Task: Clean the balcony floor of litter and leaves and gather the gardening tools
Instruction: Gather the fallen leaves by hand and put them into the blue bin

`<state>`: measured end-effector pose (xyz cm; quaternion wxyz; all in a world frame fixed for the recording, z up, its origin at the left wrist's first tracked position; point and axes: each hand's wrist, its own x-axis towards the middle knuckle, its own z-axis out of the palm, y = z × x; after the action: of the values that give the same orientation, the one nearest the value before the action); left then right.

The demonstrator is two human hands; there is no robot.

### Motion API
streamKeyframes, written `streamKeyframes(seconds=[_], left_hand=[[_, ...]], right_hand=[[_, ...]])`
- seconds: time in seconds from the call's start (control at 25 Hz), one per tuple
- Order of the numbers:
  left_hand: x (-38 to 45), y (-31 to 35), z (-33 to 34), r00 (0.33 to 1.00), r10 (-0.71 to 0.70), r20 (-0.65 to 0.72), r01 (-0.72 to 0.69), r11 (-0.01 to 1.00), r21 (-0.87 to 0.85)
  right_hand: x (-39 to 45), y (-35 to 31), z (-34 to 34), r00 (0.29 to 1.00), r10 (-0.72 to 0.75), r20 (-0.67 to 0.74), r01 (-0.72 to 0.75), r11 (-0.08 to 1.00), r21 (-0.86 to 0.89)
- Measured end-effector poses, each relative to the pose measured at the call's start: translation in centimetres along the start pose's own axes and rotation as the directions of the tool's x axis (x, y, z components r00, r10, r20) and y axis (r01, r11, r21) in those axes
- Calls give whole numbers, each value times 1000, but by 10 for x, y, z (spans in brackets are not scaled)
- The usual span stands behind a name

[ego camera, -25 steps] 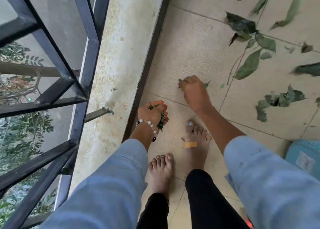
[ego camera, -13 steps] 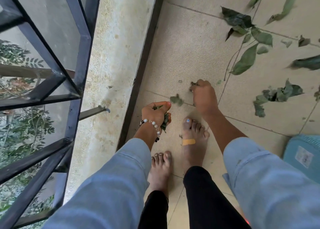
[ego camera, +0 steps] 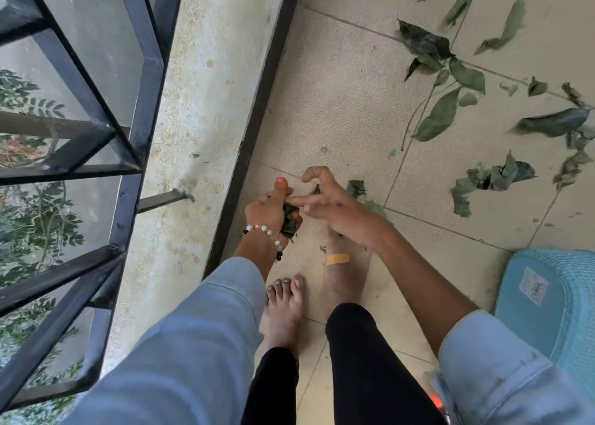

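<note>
My left hand (ego camera: 269, 210), with a bead bracelet on the wrist, grips a wad of dark green leaves (ego camera: 289, 223) just above the tiled floor (ego camera: 338, 109). My right hand (ego camera: 336, 207) is right beside it. Its fingers are loosely spread and reach onto the wad. A tiny dark leaf scrap (ego camera: 317, 189) shows between its fingers. A small leaf (ego camera: 355, 188) lies on the tile just behind that hand.
A leafy twig (ego camera: 441, 115) and crumpled leaves (ego camera: 495, 179) lie on the tiles to the right. A blue mat-like thing (ego camera: 553, 295) sits at the right edge. A concrete ledge (ego camera: 193, 118) and black railing (ego camera: 141, 102) bound the left. My bare feet (ego camera: 283, 308) stand below the hands.
My right hand left the floor by the leaf and moved left to meet my left hand. Its fingers went from curled on the tile to spread over the wad. The left hand stayed put.
</note>
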<state>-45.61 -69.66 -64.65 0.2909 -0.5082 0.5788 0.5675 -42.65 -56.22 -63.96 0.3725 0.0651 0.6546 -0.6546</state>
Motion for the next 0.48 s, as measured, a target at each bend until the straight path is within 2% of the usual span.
streamKeyframes(seconds=[0.04,0.08,0.12,0.16,0.2,0.24,0.28,0.36,0.44,0.48], left_hand=[[-1,-1,-2,1000,0,15,0,1000,9],[-1,-1,-3,1000,-15,17,15,1000,10],[1,-1,-5,1000,-29,2,29,1000,-4],[5,-2,-8,999,-36,-17,36,999,-13],[9,-2,-12,999,-31,-30,31,1000,-3],[10,-5,-15,999,-24,-37,25,999,27],[11,-10,-19,1000,-11,-24,12,999,46],[16,-14,-23,1000,-1,-19,3,997,71],[17,-12,-26,999,35,-31,-32,997,72],[21,-1,-27,999,39,-22,-36,993,111]], right_hand=[[6,6,-2,995,32,-95,-26,998,61],[14,12,-2,947,68,-314,-76,997,-13],[21,20,-1,851,86,-519,-193,969,-156],[27,33,0,746,54,-664,-366,866,-341],[30,41,0,657,55,-752,-539,731,-418],[31,52,-1,619,71,-782,-637,628,-447],[29,61,-4,632,88,-770,-676,548,-493],[29,71,-14,686,53,-726,-637,525,-564],[35,63,-15,716,-48,-696,-545,584,-602],[41,57,-11,746,-45,-664,-497,625,-601]])
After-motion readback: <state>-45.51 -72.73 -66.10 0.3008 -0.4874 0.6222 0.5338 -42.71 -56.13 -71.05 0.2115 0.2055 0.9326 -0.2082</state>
